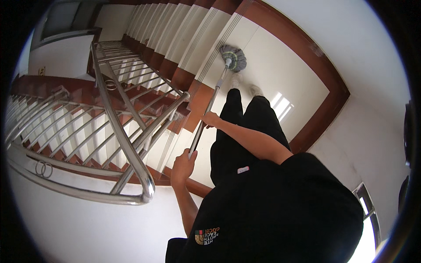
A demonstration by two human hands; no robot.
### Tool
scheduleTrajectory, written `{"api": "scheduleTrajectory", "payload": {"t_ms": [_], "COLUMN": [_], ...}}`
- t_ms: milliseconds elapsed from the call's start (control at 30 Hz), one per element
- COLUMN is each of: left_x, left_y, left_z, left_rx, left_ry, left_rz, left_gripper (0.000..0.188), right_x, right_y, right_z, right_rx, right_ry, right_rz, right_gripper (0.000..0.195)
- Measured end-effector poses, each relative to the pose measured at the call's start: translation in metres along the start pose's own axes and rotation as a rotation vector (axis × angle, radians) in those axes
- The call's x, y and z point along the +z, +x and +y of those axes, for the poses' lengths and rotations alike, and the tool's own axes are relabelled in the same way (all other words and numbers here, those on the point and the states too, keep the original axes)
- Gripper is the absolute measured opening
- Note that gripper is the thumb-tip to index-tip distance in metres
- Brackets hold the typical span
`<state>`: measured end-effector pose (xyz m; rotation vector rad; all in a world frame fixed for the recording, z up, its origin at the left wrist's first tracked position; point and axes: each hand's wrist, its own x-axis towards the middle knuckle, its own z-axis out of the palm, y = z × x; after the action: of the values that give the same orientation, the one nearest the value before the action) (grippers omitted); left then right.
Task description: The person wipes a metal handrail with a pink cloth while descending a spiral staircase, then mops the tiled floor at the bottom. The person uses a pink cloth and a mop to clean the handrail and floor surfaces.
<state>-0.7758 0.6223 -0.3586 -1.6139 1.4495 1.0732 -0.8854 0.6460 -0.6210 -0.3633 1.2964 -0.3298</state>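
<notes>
A mop with a grey strand head rests on the pale tiled landing, close to the grooved edge of the stairs. Its metal handle slants back towards my body. My left hand grips the handle's top end, thumb lying along it. Farther down the shaft, my right hand is wrapped around it, with the forearm crossing in front of my black trousers. Both of my light shoes stand on the landing just behind the mop head; the handle runs past them on the left.
Stainless-steel railings bend around the stairwell at my left. A flight of pale steps with brown ends adjoins the landing; another flight shows through the bars. Brown skirting tiles border the white wall to the right.
</notes>
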Motion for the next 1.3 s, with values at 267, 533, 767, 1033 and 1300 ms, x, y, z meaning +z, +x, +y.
{"api": "scheduleTrajectory", "payload": {"t_ms": [267, 533, 767, 1033, 1300], "left_x": [0.126, 0.221, 0.201, 0.221, 0.248], "left_y": [0.066, 0.080, -0.016, -0.071, 0.000], "left_z": [0.058, 0.160, 0.051, 0.021, 0.110], "left_rx": [0.185, 0.273, 0.131, 0.081, 0.352], "left_ry": [-0.683, -0.875, -0.594, -1.118, -1.014], "left_rz": [-0.217, -0.439, -0.167, -0.531, -0.353], "left_gripper": [0.036, 0.031, 0.047, 0.055, 0.080], "right_x": [-0.121, -0.245, -0.132, -0.038, -0.159], "right_y": [0.017, -0.046, -0.062, -0.100, -0.042], "right_z": [0.066, 0.116, 0.166, 0.126, 0.151], "right_rx": [0.089, 0.231, -0.005, 0.014, -0.119], "right_ry": [-0.252, -0.305, -0.228, -0.671, -0.429], "right_rz": [0.480, 0.782, -0.008, -0.122, 0.322], "right_gripper": [0.060, 0.057, 0.050, 0.030, 0.068]}}
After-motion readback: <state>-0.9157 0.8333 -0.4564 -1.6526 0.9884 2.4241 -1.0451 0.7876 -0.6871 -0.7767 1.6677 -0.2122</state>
